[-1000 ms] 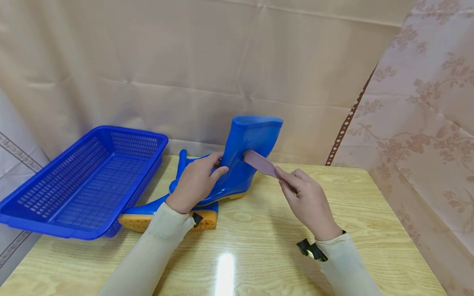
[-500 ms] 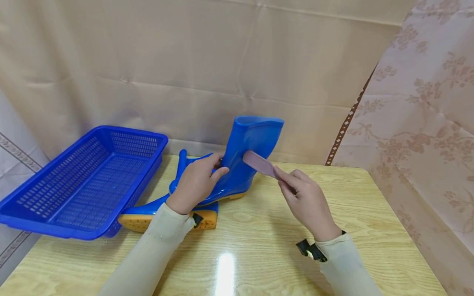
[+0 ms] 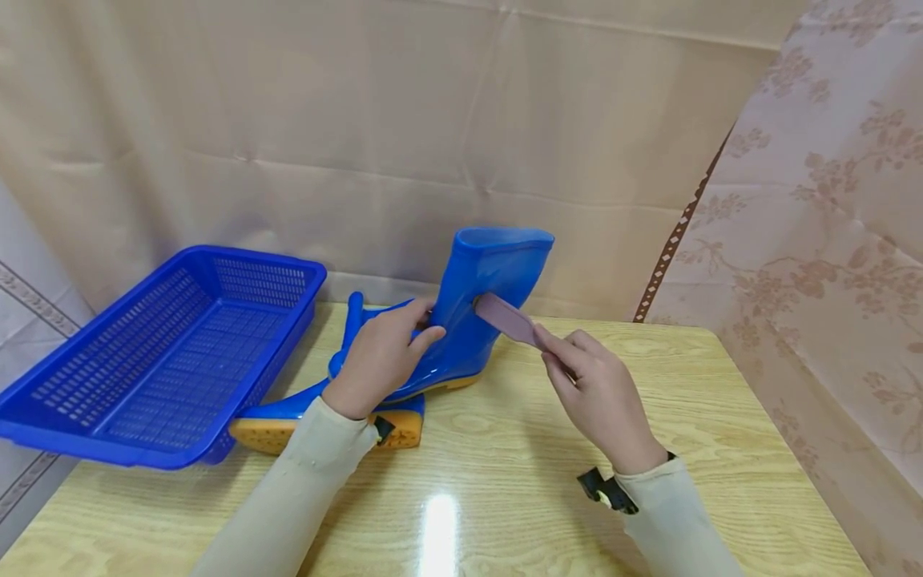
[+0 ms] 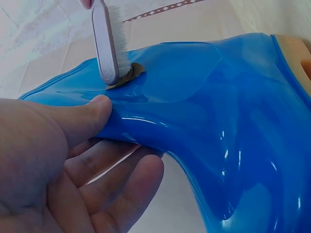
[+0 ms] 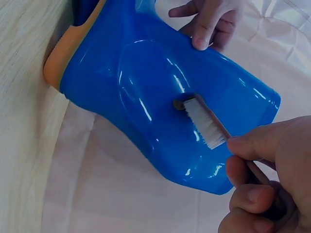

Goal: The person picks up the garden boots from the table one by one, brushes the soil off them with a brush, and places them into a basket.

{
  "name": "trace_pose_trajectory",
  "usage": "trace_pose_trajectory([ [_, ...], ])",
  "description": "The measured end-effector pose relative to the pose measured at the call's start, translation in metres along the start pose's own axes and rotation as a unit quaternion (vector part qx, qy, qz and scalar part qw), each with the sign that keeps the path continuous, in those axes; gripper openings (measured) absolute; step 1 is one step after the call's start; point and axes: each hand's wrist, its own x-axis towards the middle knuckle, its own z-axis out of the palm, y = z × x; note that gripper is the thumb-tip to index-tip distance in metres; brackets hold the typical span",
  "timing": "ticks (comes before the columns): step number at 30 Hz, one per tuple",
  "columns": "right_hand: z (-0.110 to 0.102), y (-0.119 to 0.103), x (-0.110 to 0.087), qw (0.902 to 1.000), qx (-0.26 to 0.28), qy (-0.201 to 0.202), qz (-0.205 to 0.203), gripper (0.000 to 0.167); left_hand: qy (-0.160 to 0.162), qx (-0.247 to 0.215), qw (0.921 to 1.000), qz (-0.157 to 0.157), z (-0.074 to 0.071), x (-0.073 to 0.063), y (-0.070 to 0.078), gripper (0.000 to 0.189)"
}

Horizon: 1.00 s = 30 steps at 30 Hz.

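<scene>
A blue rain boot [image 3: 497, 276] with a yellow-orange sole leans upright in the head view. My left hand [image 3: 382, 349] grips its shaft, thumb on the near face and fingers behind. My right hand [image 3: 602, 397] holds a pinkish scrub brush [image 3: 507, 317] by its handle. In the left wrist view, the white bristles [image 4: 119, 36] meet a dark brown patch [image 4: 130, 76] on the shaft. The right wrist view shows the same brown patch [image 5: 179, 104] at the brush's tip. Another blue boot [image 3: 267, 433] lies on its side beneath, partly hidden by my left arm.
On the left stands a blue perforated plastic basket [image 3: 284, 393], close against the lying boot's toe. A wood-grain table [image 3: 519, 513] bears everything. Behind it hangs a beige cloth [image 3: 375, 120], and a flowered cloth [image 3: 829, 240] hangs at the right.
The brush has shifted slightly back and forth over the brown patch, covering it half a second ago and showing its edge now. The boot tilts a touch; the left hand keeps its place.
</scene>
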Motion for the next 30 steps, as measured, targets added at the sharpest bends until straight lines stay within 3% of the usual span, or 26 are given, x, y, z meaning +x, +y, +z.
trace_pose_trajectory([
  [9, -0.0002, -0.002, 0.0003, 0.9997, 0.0, 0.016, -0.019, 0.041, 0.002, 0.0, 1.0, 0.0, 0.0001, -0.0008, -0.0003, 0.042],
  [21, -0.0015, -0.0025, 0.0003, 0.9985, 0.018, 0.044, 0.029, 0.035, 0.006, -0.001, 1.0, 0.006, 0.0006, 0.0001, 0.0013, 0.041],
  [30, 0.0053, -0.0024, -0.0026, 0.9963, 0.002, -0.057, 0.064, 0.033, 0.006, 0.003, 1.0, 0.002, 0.0004, 0.0001, -0.0004, 0.043],
])
